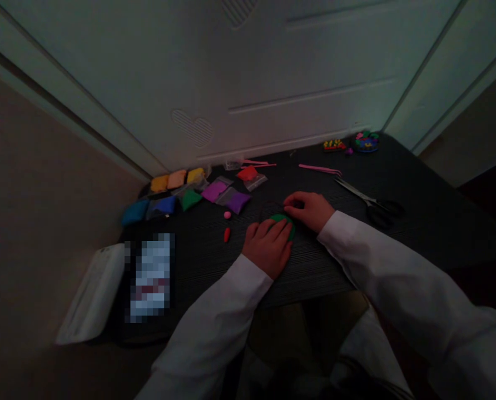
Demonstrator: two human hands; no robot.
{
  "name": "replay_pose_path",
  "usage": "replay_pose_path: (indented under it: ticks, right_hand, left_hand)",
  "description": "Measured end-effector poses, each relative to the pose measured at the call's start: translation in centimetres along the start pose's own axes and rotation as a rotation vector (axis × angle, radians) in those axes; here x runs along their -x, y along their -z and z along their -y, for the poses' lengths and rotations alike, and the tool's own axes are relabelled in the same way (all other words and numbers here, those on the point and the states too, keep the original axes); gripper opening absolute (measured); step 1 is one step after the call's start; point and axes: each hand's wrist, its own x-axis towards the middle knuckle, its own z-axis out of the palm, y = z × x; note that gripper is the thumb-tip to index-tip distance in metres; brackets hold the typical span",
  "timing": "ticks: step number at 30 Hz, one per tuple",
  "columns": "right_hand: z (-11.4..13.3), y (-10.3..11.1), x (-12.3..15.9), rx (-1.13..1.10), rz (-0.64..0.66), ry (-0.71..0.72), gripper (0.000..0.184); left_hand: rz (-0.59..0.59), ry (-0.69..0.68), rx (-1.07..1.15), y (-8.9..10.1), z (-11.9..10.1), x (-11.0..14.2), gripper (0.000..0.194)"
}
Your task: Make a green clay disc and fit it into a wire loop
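My left hand [267,244] lies palm down on a round, flat green piece [288,229] on the dark table, fingers stretched across it and covering much of it. Beside its upper right edge, my right hand [310,210] is closed, thumb and index finger pinched together. A thin dark line seems to run from that pinch toward the left, but the dim light hides what it is. Left of my hands sit a small pink ball [227,215] and a short red roll [227,235], both apart from my fingers.
Bags of coloured clay, including purple [238,201], red [248,174] and blue [164,206], lie back left. Pink tweezers [320,169] and black-handled scissors [368,201] are right. Small decorated pieces [365,143] stand far right. A blurred screen [151,278] and white object [93,294] are left.
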Motion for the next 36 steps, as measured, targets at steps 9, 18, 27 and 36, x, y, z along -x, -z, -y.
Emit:
replay_pose_path:
  ticks: [9,18,27,36]
  right_hand:
    - [0.1,0.8,0.3,-0.082,0.053,0.084,0.020]
    - [0.1,0.8,0.8,-0.182,0.012,0.075,0.016]
    - [0.3,0.9,1.3,-0.240,0.009,0.130,0.015]
    - [-0.1,0.8,1.3,-0.291,0.063,0.121,0.021]
  left_hand:
    - [-0.044,0.013,0.031,-0.2,0.3,0.0,0.034]
    - [-0.084,0.139,0.062,0.5,-2.3,2.2,0.031]
    - [-0.082,0.278,0.111,0.2,-4.9,2.4,0.033]
    - [-0.110,0.449,0.029,-0.3,-4.4,-1.5,0.028]
